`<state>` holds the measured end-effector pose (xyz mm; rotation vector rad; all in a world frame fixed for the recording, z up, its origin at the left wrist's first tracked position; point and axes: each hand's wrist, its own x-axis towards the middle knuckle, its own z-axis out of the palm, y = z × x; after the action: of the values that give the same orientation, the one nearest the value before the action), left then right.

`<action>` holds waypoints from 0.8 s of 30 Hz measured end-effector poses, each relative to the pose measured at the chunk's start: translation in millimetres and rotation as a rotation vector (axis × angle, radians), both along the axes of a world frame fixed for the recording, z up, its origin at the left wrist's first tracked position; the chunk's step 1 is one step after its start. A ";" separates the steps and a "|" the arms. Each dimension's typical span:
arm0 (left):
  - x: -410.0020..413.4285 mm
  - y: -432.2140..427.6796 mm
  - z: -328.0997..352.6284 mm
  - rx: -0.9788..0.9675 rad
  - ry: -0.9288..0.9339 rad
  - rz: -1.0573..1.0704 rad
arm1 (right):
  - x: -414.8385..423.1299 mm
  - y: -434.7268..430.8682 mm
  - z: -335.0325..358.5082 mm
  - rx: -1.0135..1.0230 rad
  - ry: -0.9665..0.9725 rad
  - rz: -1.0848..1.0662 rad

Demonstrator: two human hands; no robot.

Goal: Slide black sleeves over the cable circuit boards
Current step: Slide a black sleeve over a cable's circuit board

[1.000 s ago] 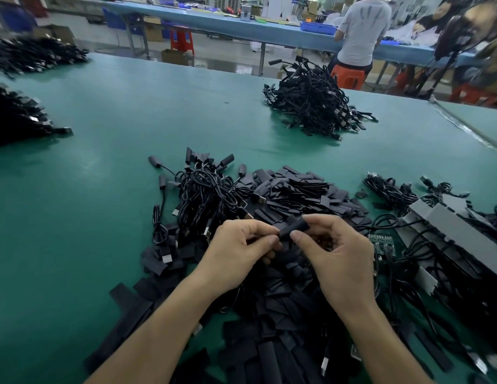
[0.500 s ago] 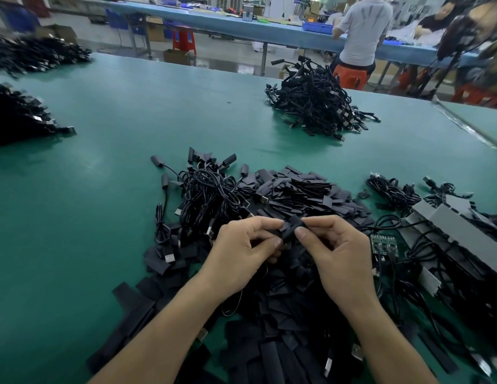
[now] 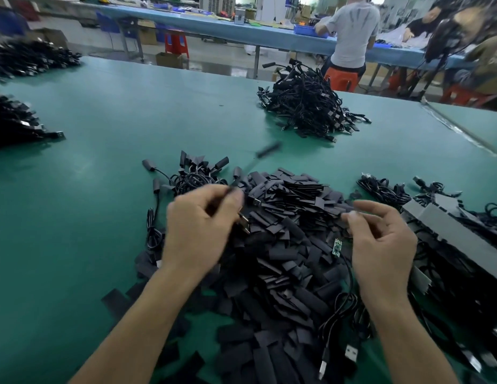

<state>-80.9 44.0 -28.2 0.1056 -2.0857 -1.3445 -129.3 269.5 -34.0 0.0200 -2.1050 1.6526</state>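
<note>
Green matting covers the counter (image 3: 103, 189) I am looking down on through the head view. In the middle of it lies a broad heap of flat black sleeves (image 3: 283, 245), and both hands hang just above that heap.

The left hand (image 3: 197, 231) is smeared by motion. Its fingers are curled, and the thumb and forefinger pinch a thin black cable (image 3: 231, 189) that runs up and away from it. The cable ends in a blurred dark end (image 3: 268, 149), which is off the heap and over bare counter. A metal plug (image 3: 244, 222) shows just below this hand's fingertips.

The right hand (image 3: 380, 245) is well apart from the left. Its fingers are loosely curled and the thumb and forefinger tips are close together at the edge of the sleeves; I cannot tell whether they pinch anything.

Just beside the right hand, a small green circuit board (image 3: 337, 246) lies bare on the heap with no sleeve on it. Its lead (image 3: 348, 270) runs down toward me into a loose coil, near two USB plugs (image 3: 351, 353).

Behind the left hand sits a bundle of coiled cables (image 3: 194, 178) whose ends wear sleeves. To the right of the heap are more cables and some grey blocks (image 3: 449, 225). A further cable pile (image 3: 305, 106) sits at the counter's far edge, and dark piles (image 3: 11, 120) lie off to the left. Beyond, a person in a grey shirt (image 3: 352, 31) stands at a blue counter (image 3: 241, 29).
</note>
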 end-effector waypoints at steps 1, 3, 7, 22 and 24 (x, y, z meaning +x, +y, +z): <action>-3.0 -6.8 1.4 0.086 0.023 0.096 | -1.3 5.5 0.3 0.163 -0.002 -0.054; -8.8 -22.1 0.2 0.204 0.003 0.233 | -2.0 14.1 0.5 0.483 -0.070 -0.110; -11.8 -33.1 -6.8 0.272 -0.150 0.275 | 2.9 18.4 3.4 0.841 -0.364 -0.092; -0.7 -6.3 -6.1 -0.205 0.282 0.312 | 2.3 5.9 8.2 0.338 -0.120 0.037; 1.5 3.9 -6.9 -0.236 0.306 0.142 | 3.4 -0.2 6.5 0.110 -0.129 0.154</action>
<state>-79.4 47.9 -35.1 -0.0497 -1.9196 -0.9565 -125.9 269.4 -27.5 0.1161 -2.3426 1.6618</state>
